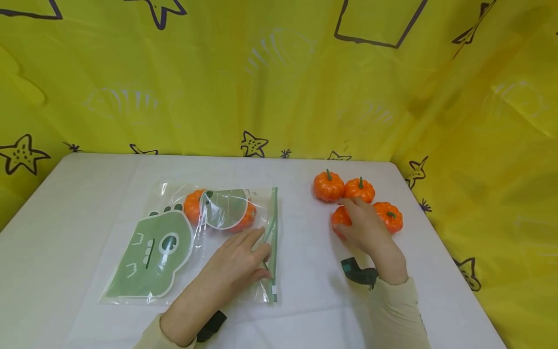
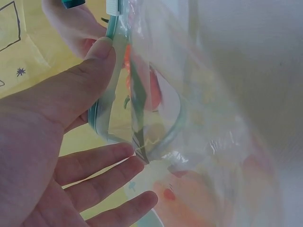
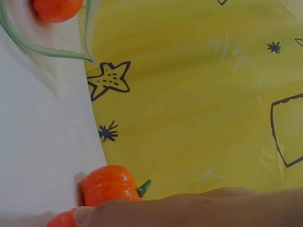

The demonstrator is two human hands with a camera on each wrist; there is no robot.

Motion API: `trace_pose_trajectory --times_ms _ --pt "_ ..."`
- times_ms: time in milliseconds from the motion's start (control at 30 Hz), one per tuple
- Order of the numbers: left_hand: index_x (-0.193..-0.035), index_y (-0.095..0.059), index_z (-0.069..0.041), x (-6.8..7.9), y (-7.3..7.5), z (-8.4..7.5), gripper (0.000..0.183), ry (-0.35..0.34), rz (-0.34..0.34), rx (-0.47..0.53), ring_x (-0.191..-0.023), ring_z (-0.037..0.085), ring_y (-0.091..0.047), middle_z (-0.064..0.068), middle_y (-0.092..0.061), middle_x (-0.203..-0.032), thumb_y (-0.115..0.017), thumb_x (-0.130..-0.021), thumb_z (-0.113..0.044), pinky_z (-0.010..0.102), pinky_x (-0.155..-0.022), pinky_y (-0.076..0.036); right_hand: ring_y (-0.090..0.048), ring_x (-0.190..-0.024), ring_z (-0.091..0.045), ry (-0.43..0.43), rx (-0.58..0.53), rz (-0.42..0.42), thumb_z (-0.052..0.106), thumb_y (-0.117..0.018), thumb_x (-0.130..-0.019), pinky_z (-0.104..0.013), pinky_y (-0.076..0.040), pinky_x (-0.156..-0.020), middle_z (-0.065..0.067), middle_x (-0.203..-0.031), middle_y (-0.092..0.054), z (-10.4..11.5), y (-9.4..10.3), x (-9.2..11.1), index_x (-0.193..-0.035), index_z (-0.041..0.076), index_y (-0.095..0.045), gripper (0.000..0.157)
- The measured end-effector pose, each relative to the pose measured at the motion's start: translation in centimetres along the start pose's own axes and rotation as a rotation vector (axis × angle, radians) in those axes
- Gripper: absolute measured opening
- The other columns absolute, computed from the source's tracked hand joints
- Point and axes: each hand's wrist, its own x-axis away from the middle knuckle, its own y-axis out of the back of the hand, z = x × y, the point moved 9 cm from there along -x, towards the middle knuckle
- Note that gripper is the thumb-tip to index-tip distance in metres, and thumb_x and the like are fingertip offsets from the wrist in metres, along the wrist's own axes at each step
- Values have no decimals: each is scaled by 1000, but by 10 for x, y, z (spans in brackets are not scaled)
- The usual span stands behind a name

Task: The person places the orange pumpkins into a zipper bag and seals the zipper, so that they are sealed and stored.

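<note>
Head: bag lies on the table, left side, long axis approx. left-right, zip at its right end. Two pumpkins inside, at its far side. L hand has its grip pinched on the near part of the zip. R hand is well apart, to the right, fingers & thumb round the near pumpkin, w/ three others close by. Key relation: that pumpkin is right of the zip end & a bit farther off; R hand is the nearer.

L wrist: thumb on the zip, other fingers loosely spread; bag end gapes.

R wrist: fingertip on one pumpkin, another w/ stem just beside; hand's mostly cropped, so can't tell how firm the hold is.
</note>
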Motion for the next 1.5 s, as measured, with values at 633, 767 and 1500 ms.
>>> trace_pose_trajectory --times_ms 633,767,1500 --pt "-92 -61 -17 0 1 0 35 -7 -5 -8 -123 32 -59 14 -64 -126 -84 -74 -37 44 -105 -49 -51 -121 -44 8 -19 -13 29 -69 -91 -64 -43 -103 -24 -139 -47 9 -1 -1 -139 6 -49 57" --pt "-92 -61 -17 0 1 0 36 -12 -13 -14 -123 32 -59 14 -64 -125 -84 -74 -37 44 -105 -49 -50 -124 -43 28 -29 -11 28 -68 -91 -64 -42 -104 -22 -143 -45 14 -3 -2 -140 8 -49 57" --pt "-91 -61 -17 0 2 -4 36 -17 -12 -9 -122 33 -59 15 -64 -126 -84 -73 -37 44 -104 -49 -50 -130 -35 210 -79 -43 29 -74 -87 -58 -44 -106 -13 -146 -47 66 -22 -3 -141 13 -52 60"
